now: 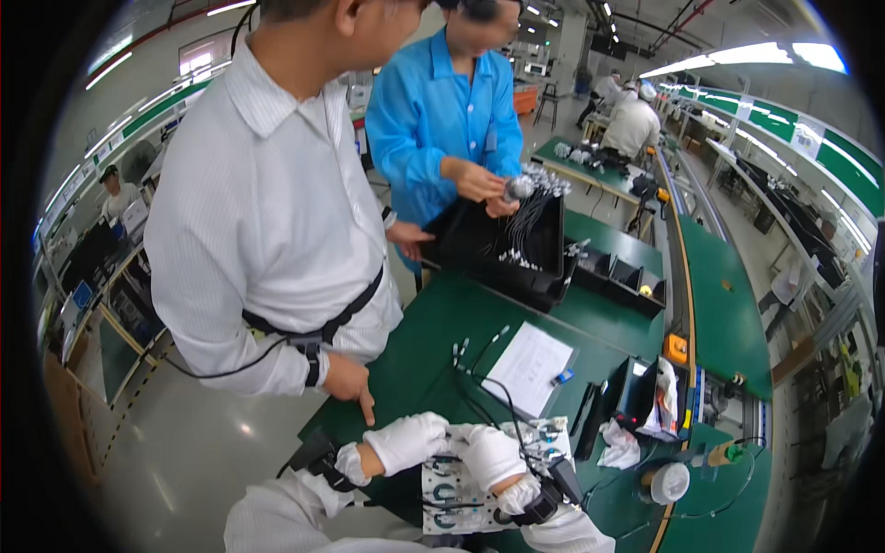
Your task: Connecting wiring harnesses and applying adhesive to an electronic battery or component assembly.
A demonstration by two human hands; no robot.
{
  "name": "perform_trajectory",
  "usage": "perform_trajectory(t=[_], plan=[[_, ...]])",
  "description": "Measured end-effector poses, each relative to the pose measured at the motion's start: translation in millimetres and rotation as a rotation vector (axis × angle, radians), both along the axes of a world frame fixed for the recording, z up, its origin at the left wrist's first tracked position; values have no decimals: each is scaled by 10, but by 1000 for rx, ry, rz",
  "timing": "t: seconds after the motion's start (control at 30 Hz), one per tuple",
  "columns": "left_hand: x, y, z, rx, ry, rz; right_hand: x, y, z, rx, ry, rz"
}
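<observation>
Both of my hands wear white gloves and meet above a white panel (559, 427) that carries several dark, rounded parts. The fingers of my left hand (407, 442) are bent and pinched together over the panel's far left corner. My right hand (489, 455) is curled beside it, with its fingertips close to the left ones. Whatever lies between the fingers is too small and covered to name. A black cable (502, 392) with pale connector ends runs from the green table (415, 359) down to my right hand.
Beyond the panel lies a printed sheet (527, 369). To the right are a black box (636, 392), crumpled white tissue (619, 446) and a white tub (670, 482). One person in white (249, 212) stands at the left; another in blue (433, 111) holds a cable bundle above a black bin (452, 240).
</observation>
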State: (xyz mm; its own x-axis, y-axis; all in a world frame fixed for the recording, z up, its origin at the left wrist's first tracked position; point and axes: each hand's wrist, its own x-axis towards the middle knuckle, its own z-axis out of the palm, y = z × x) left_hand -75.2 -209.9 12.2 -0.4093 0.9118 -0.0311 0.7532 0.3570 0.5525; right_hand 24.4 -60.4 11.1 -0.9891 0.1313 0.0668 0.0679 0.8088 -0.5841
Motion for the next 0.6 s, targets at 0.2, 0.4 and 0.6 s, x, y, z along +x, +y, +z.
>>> perform_trajectory(t=[0.2, 0.4, 0.6], plan=[[23, 48, 18, -122, 67, -9, 1, 49, -76, 40, -32, 49], [-9, 55, -63, -63, 242, -33, 60, -140, -172, 418, 108, -95], [-80, 42, -72, -60, 291, 3, -2, -216, -274, 424, 81, -169]])
